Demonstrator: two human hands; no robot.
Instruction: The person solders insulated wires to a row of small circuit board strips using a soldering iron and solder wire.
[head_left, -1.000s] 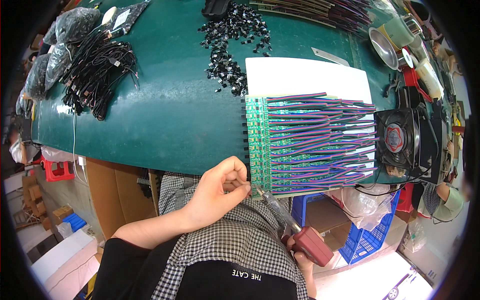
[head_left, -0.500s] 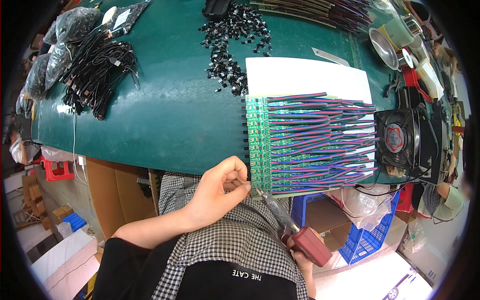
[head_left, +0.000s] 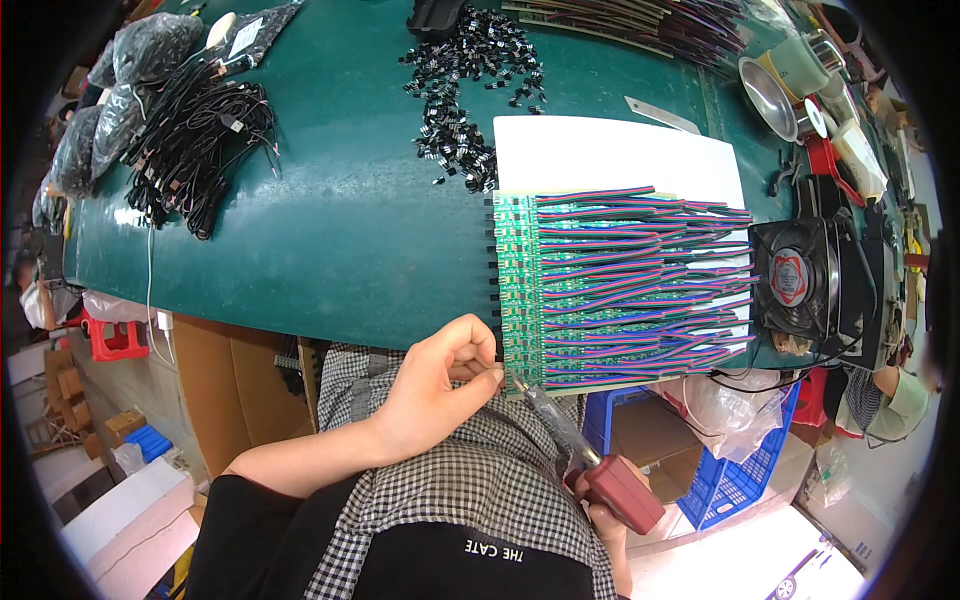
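Nothing is shifting since the earlier frames. Head view: my left hand (head_left: 435, 385) is pinching its fingers at the green circuit board panel (head_left: 520, 290)'s six-o'clock corner; my right hand (head_left: 600, 515) is wrapping the red-handled soldering iron (head_left: 580, 450), tip touching there. I'm judging steady contact best. Counter (head_left: 330, 250) lies open toward nine o'clock; fan (head_left: 800, 280) crowds three.

Left hand (head_left: 440, 385) curled, fingertips pinched together, forearm bare; right hand (head_left: 600, 510) low, fist closed in a grip.
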